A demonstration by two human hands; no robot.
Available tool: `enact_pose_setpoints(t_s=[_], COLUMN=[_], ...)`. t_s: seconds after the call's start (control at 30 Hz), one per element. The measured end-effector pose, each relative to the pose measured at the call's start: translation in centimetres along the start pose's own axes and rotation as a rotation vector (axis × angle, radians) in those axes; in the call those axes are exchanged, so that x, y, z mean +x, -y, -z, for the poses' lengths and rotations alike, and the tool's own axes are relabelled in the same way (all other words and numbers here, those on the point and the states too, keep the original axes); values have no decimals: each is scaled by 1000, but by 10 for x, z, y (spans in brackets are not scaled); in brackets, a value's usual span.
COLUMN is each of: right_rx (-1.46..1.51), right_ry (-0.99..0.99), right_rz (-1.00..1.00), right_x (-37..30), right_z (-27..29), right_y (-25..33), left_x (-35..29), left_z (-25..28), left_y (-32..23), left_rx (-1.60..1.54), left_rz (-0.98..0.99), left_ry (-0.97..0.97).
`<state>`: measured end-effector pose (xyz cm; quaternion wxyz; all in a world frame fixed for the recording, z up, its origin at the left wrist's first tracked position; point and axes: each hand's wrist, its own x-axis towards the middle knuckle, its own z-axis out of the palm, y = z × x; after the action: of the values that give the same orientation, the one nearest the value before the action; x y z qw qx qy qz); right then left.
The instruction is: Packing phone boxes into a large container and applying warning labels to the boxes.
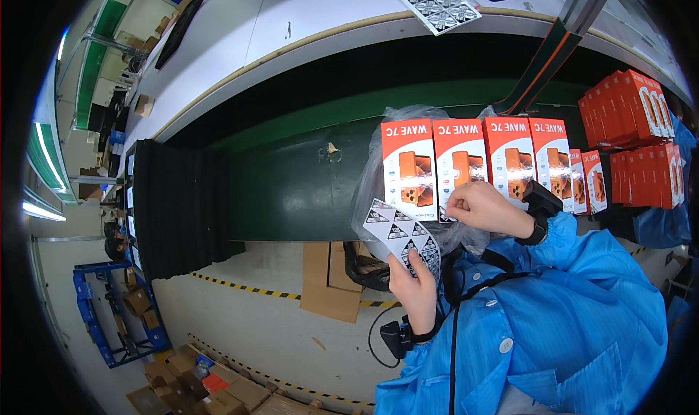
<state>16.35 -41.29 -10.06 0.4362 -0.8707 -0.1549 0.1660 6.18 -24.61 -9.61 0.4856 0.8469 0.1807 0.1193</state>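
Observation:
My left hand point(414, 287) grips a white sheet of stickers point(386, 224) printed with black triangles, its thumb lying on the front. The sheet curves and tilts before the nearest phone boxes. With fingertips pinched together, my right hand point(482, 210) is at the lower edge of the second red and white phone box point(459, 153). A small black-and-white sticker shows at those fingertips, mostly covered by them. To its left stands another phone box point(408, 142); further boxes point(507, 149) continue the row to the right. Clear plastic film point(370, 175) lies around the row.
The boxes stand on a dark green surface point(291, 182). Stacks of red boxes point(626, 109) are at the right. A black stack point(178, 204) stands at the left. Beyond runs a white bench point(306, 14) with another sticker sheet point(429, 4) and a metal post point(588, 7). Cardboard point(320, 284) lies below.

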Motion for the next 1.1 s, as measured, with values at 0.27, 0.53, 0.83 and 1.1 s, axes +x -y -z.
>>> enact_pose_setpoints(t_s=[0.27,0.53,0.83,1.1], right_rx=[-28,462,474,190], right_ry=[-19,256,-86,-25], right_rz=[-7,-138,48,501], right_x=[-2,-16,-16,-21], right_z=[-6,2,-21,-34], right_y=[-3,23,36,61], left_x=[1,-4,-14,-16], left_z=[0,5,16,27], left_y=[-2,0,10,18], left_rx=[-17,-204,-637,-578], left_rz=[-11,61,97,49], left_ry=[-3,46,59,32])
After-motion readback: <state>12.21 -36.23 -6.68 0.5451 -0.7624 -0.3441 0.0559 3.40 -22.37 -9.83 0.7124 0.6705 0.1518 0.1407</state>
